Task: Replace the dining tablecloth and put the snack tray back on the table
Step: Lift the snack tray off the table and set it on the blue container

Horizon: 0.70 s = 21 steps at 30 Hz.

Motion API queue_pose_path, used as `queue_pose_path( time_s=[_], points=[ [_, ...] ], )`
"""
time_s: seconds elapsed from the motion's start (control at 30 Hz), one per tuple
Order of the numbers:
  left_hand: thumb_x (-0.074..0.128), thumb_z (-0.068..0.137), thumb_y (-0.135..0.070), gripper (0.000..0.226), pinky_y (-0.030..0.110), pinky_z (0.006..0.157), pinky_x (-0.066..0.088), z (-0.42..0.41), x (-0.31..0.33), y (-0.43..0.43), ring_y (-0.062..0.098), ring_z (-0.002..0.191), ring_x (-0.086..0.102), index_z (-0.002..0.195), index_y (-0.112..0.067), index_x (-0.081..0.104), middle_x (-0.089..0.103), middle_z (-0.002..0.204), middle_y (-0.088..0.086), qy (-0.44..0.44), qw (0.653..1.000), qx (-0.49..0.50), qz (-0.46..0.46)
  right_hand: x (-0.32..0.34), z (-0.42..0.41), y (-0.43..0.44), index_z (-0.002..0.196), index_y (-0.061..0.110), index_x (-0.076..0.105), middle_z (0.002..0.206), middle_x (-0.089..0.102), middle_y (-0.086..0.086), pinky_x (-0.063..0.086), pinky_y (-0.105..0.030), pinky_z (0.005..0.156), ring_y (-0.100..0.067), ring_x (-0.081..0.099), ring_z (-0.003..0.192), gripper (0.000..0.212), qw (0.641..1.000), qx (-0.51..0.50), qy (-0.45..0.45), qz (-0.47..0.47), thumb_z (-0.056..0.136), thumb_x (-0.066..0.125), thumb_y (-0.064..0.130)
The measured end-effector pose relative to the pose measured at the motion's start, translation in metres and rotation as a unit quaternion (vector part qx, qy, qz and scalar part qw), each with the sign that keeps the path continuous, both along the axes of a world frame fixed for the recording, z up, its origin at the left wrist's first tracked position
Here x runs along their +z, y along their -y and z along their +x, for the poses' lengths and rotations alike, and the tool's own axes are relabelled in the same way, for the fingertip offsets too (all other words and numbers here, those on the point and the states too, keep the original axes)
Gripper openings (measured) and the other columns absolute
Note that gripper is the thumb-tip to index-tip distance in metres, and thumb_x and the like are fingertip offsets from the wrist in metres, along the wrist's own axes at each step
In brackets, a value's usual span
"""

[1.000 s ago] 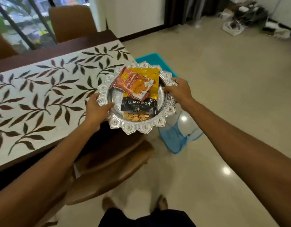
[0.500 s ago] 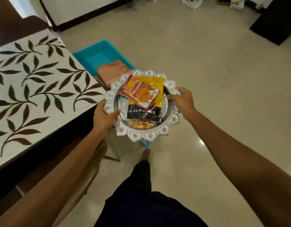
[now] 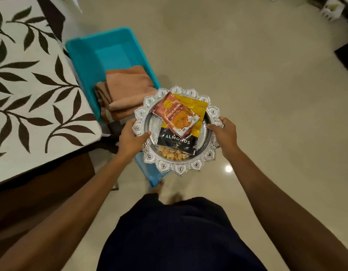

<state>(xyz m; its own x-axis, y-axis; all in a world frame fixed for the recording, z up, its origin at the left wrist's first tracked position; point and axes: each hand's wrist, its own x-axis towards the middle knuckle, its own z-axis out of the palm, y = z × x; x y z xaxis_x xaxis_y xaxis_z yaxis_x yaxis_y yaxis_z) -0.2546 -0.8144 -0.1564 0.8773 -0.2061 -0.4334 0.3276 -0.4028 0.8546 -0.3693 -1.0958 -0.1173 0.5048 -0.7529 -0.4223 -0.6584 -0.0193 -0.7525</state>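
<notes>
Silver snack tray (image 3: 179,169) held just off the table (image 3: 32,114). Left hand (image 3: 130,138) and right hand (image 3: 225,136) hold opposite rims, fingers (image 3: 225,122) clamped on them, thumbs on top.

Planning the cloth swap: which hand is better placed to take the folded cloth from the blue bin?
Probably left: the left hand grips the snack tray next to the folded cloth; the right hand holds its opposite rim, farther away.

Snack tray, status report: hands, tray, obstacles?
Left hand, right hand both grip snack tray rim. Tray in air beside table, not on it. Blue bin with folded cloth below.
</notes>
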Motion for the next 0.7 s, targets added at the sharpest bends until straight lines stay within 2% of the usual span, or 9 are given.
queue_pose_path(
  time_s=[0.07,0.1,0.17,0.27,0.3,0.4,0.5,0.63,0.7],
  points=[
    [0.082,0.080,-0.023,0.060,0.052,0.094,0.053,0.007,-0.001,0.017,0.021,0.113,0.062,0.133,-0.021,0.052,0.063,0.126,0.001,-0.007,1.000,0.014,-0.002,-0.002,0.017,0.020,0.139,0.012,0.056,0.143,0.055,-0.008,0.048,-0.037,0.101,-0.023,0.054,0.128,0.059,1.000,0.013,-0.005,-0.004,0.085,0.078,0.020],
    [0.082,0.081,-0.022,0.061,0.050,0.096,0.052,0.013,-0.003,0.029,0.020,0.114,0.062,0.134,-0.020,0.052,0.063,0.127,0.001,-0.008,1.000,0.028,-0.011,-0.002,0.030,0.035,0.139,0.012,0.056,0.143,0.054,-0.008,0.045,-0.036,0.104,-0.023,0.052,0.129,0.058,1.000,0.025,0.000,-0.004,0.085,0.079,0.020],
    [0.082,0.081,-0.017,0.060,0.040,0.096,0.052,0.020,-0.007,0.051,0.016,0.113,0.063,0.134,-0.016,0.053,0.065,0.126,0.001,-0.006,0.998,0.056,-0.029,-0.007,0.054,0.062,0.138,0.011,0.056,0.143,0.054,-0.008,0.042,-0.032,0.103,-0.021,0.051,0.130,0.058,0.998,0.057,0.005,-0.005,0.085,0.079,0.019],
    [0.081,0.081,-0.010,0.051,0.018,0.080,0.051,0.032,-0.013,0.087,-0.003,0.096,0.066,0.126,-0.014,0.056,0.069,0.109,-0.009,0.000,0.995,0.095,-0.040,-0.014,0.093,0.104,0.137,0.012,0.058,0.142,0.055,-0.008,0.044,-0.034,0.104,-0.017,0.052,0.123,0.057,0.995,0.096,0.009,-0.003,0.085,0.079,0.020],
    [0.081,0.081,-0.009,0.050,0.015,0.076,0.050,0.037,-0.014,0.099,-0.008,0.090,0.065,0.124,-0.015,0.057,0.068,0.106,-0.012,0.000,0.993,0.113,-0.041,-0.016,0.104,0.117,0.137,0.012,0.058,0.142,0.055,-0.007,0.045,-0.036,0.105,-0.017,0.052,0.122,0.057,0.994,0.106,0.013,-0.001,0.085,0.079,0.020],
    [0.080,0.081,-0.006,0.052,0.021,0.082,0.054,0.049,-0.016,0.145,0.000,0.094,0.067,0.126,-0.016,0.057,0.069,0.110,-0.007,-0.004,0.985,0.167,-0.042,-0.023,0.148,0.165,0.137,0.012,0.058,0.142,0.055,-0.007,0.044,-0.037,0.107,-0.020,0.052,0.126,0.056,0.988,0.150,0.018,0.012,0.085,0.078,0.020],
    [0.079,0.082,-0.005,0.053,0.040,0.089,0.056,0.060,-0.019,0.197,0.021,0.103,0.068,0.129,-0.009,0.056,0.070,0.116,0.006,-0.011,0.976,0.215,-0.031,-0.027,0.190,0.217,0.136,0.013,0.058,0.141,0.055,-0.005,0.046,-0.040,0.107,-0.021,0.054,0.125,0.056,0.980,0.199,0.003,0.024,0.085,0.078,0.020],
    [0.081,0.081,-0.010,0.055,0.051,0.093,0.054,0.076,-0.022,0.255,0.024,0.105,0.067,0.129,-0.015,0.054,0.069,0.118,0.006,-0.041,0.962,0.269,-0.018,-0.024,0.241,0.269,0.135,0.014,0.059,0.128,0.055,0.002,0.042,-0.029,0.098,-0.013,0.051,0.116,0.054,0.969,0.248,-0.001,0.023,0.084,0.078,0.018],
    [0.080,0.080,-0.006,0.057,0.053,0.094,0.053,0.088,-0.018,0.278,0.028,0.108,0.067,0.130,-0.013,0.053,0.068,0.119,0.009,-0.050,0.951,0.303,-0.035,-0.022,0.267,0.288,0.133,0.013,0.060,0.121,0.056,0.005,0.041,-0.027,0.094,-0.014,0.053,0.115,0.052,0.962,0.272,0.003,0.020,0.084,0.078,0.018]
  ],
)
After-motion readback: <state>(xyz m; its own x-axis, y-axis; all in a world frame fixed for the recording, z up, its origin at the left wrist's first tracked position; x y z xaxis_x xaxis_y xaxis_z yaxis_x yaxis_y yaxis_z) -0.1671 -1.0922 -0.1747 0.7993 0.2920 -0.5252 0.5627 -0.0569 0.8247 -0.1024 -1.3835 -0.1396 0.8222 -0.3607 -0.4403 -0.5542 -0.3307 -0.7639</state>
